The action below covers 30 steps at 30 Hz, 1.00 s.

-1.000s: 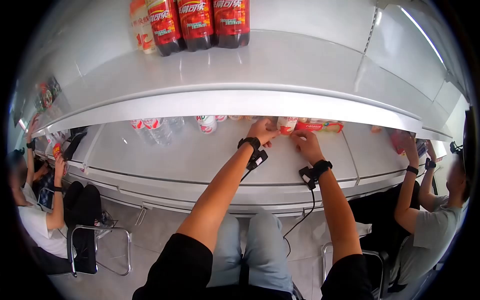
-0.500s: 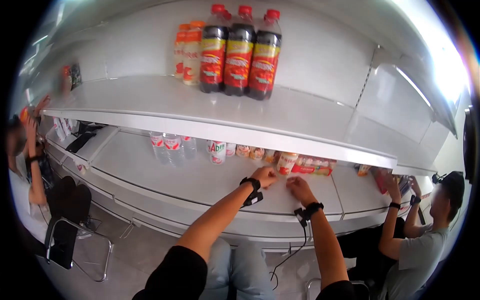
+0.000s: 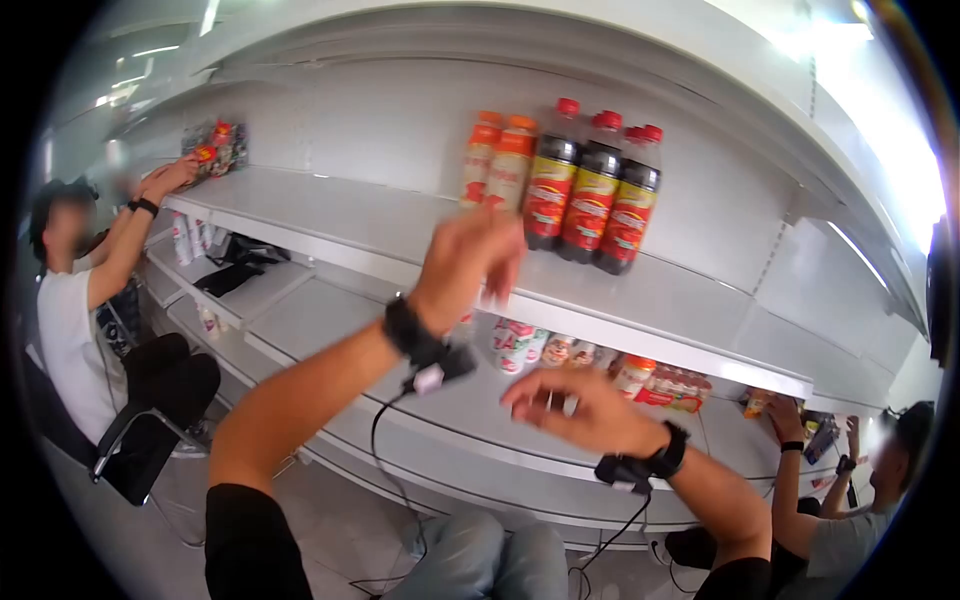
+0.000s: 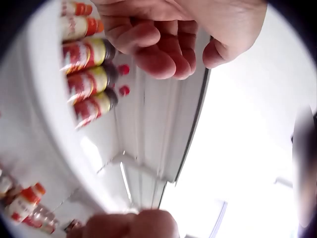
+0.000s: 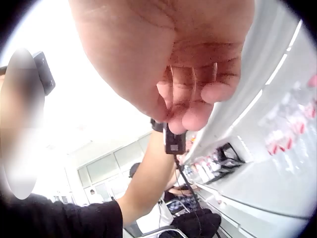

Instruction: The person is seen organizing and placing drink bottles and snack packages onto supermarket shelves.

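My left hand [image 3: 465, 265] is raised at the front edge of the upper shelf [image 3: 370, 218], overlapping the foot of the orange-capped milk drink bottles [image 3: 510, 165] in the head view. Its fingers [image 4: 156, 62] curl loosely around nothing in the left wrist view. Red-capped cola bottles [image 3: 555, 185] stand just right of those. Lower down, my right hand [image 3: 590, 405] hovers before the lower shelf, fingers loosely bent and empty, its palm showing in the right wrist view. Nearest it are a white AD bottle [image 3: 512, 345] and an orange-capped bottle [image 3: 635, 375].
A red-wrapped pack of small bottles [image 3: 685, 390] sits on the lower shelf. Clear water bottles [image 5: 292, 131] show in the right wrist view. One person [image 3: 75, 330] sits at the left and another [image 3: 860, 535] at the right, both reaching to shelves. Cables [image 3: 375, 445] hang from my wrists.
Both hands have drawn away from the orange-capped bottle on the lower shelf, which stays there. My left hand has risen to the upper shelf's edge. The head view has tilted up and turned left.
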### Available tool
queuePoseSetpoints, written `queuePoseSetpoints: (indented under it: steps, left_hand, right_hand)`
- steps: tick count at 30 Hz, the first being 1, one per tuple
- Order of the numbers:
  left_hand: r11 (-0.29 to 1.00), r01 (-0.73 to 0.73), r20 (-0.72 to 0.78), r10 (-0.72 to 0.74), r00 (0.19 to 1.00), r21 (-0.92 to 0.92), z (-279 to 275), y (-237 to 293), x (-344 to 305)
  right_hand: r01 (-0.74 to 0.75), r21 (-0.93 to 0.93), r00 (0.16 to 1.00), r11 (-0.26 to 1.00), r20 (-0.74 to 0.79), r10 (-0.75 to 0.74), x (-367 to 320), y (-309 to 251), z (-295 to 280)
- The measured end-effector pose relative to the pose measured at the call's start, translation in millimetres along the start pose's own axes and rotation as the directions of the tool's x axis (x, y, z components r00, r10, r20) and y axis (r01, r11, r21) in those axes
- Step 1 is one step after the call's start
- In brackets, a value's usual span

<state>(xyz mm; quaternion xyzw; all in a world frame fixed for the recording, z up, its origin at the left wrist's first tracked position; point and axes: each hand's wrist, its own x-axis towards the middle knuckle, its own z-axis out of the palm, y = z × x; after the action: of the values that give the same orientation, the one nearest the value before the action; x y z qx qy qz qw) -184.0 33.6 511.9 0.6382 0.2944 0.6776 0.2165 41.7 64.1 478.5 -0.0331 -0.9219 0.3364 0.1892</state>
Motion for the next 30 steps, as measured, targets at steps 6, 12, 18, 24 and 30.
queuePoseSetpoints:
  steps: [6,12,18,24,30]
  left_hand:
    - [0.962,-0.082,-0.488,-0.057,0.871,-0.259,-63.2,2.0,126.7]
    - [0.99,-0.093,-0.68,-0.003,0.733,-0.104,-117.1,-128.7,209.0]
    - [0.969,0.188,-0.264,-0.141,0.954,0.163,-110.4,-148.9,182.3]
    - [0.927,0.229,-0.067,-0.219,0.973,0.298,-114.0,-174.3,190.6]
    - [0.575,0.236,-0.069,-0.297,0.952,0.783,-88.1,-118.0,167.3]
  right_hand:
    - [0.275,0.451,0.818,0.849,-0.574,0.04,144.0,11.8,-69.8]
    - [0.221,0.501,0.741,0.837,-0.644,0.19,219.1,80.5,-82.9]
    - [0.091,0.495,0.786,0.864,-0.568,0.243,218.9,73.7,-72.4]
    - [0.068,0.502,0.812,0.862,-0.53,0.245,216.4,79.6,-77.1]
    - [0.05,0.515,0.823,0.856,-0.507,0.257,213.3,79.2,-78.0]
